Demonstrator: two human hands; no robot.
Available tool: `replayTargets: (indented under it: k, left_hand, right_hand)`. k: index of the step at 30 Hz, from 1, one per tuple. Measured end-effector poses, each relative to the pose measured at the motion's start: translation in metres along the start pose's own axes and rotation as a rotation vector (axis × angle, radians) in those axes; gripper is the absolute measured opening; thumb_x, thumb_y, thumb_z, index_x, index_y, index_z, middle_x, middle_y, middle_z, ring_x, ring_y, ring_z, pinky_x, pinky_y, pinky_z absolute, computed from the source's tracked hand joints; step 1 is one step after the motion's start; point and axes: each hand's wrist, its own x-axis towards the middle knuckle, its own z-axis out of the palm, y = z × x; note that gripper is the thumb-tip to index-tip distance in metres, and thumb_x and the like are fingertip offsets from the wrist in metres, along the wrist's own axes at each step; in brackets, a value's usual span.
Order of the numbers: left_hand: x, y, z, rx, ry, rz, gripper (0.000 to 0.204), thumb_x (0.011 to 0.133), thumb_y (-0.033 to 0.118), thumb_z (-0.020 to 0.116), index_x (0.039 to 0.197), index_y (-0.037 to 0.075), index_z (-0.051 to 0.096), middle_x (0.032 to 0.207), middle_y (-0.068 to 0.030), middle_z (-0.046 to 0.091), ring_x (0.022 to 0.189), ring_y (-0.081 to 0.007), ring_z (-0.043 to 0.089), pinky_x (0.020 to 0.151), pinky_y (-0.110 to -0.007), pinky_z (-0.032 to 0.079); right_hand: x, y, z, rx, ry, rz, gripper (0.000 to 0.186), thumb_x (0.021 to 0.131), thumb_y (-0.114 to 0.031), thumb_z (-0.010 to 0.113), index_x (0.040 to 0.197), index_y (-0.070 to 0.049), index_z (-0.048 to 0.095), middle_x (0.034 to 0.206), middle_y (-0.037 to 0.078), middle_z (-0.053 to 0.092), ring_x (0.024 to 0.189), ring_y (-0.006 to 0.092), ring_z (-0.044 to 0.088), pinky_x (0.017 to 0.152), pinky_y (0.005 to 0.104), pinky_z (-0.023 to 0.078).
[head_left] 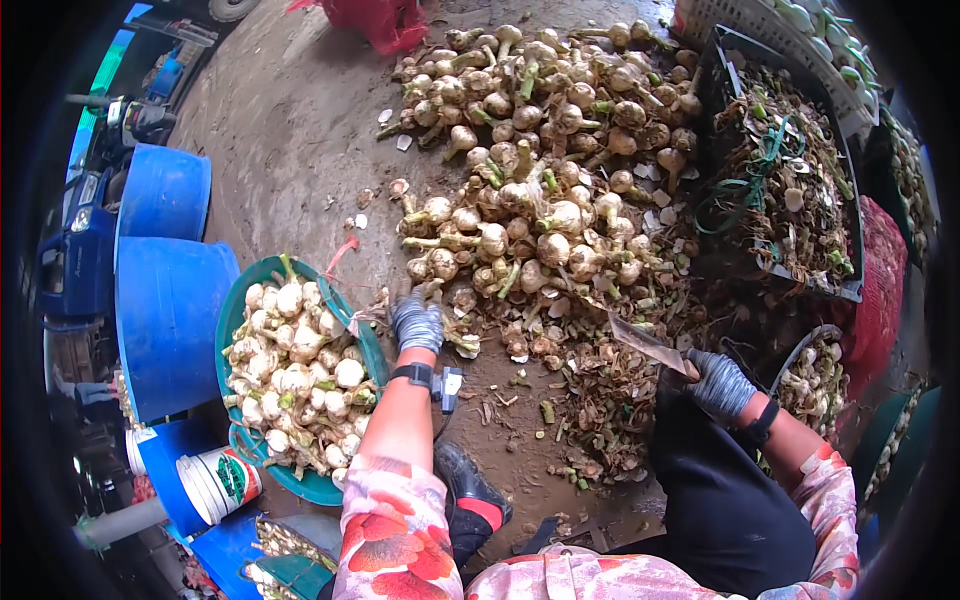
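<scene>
My left hand (416,325), in a grey knit glove, reaches to the near left edge of a heap of garlic bulbs (540,225) on the ground. Its fingertips are beside a bulb with a stalk, and the back of the hand hides whether they grip it. In my right hand (718,386), also gloved, is a knife (645,343) with a broad, dirty blade pointing up and left, over the trimmings. To the left of my left forearm stands a green basin (228,330) filled with paler garlic bulbs (295,350) with short stems.
Dry skins and cut stalks (605,410) cover the ground between my legs. A black crate (722,150) of trimmings stands at right, beside a red mesh sack (880,270). Blue drums (165,320) and a white bucket (215,485) line the left. A basket of garlic (815,380) sits beyond my right hand.
</scene>
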Motion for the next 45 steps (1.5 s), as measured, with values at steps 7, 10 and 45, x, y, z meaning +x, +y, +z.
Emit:
replayTargets:
  k: [7,10,45]
  left_hand:
    - [-0.081,0.066,-0.016,-1.495,-0.421,-0.308,0.039,0.101,0.037,0.054,0.121,0.004,0.059,0.12,-0.0099,0.063,0.107,-0.0212,0.059,0.095,-0.034,0.048]
    - [-0.116,0.101,-0.017,-1.894,-0.569,-0.371,0.039,0.1,0.039,0.054,0.122,0.007,0.055,0.119,-0.0125,0.062,0.108,-0.0287,0.06,0.096,-0.045,0.049]
    - [-0.154,0.172,-0.031,-1.867,-0.344,-0.424,0.039,0.1,0.04,0.055,0.126,0.011,0.054,0.108,-0.0045,0.063,0.101,-0.0205,0.061,0.097,-0.041,0.05]
  right_hand:
    - [0.005,-0.059,-0.018,-0.227,-0.069,-0.102,0.036,0.079,-0.026,0.07,0.109,-0.008,0.063,0.092,0.021,0.067,0.089,0.0412,0.065,0.078,0.0483,0.052]
    - [0.014,-0.084,-0.016,-0.22,-0.066,-0.26,0.035,0.08,-0.034,0.072,0.101,-0.007,0.062,0.082,0.02,0.064,0.082,0.0412,0.064,0.07,0.0455,0.052]
    - [0.016,-0.09,0.006,0.167,-0.266,-0.18,0.052,0.084,-0.053,0.072,0.095,-0.003,0.063,0.073,0.015,0.063,0.068,0.0214,0.059,0.068,0.0375,0.05]
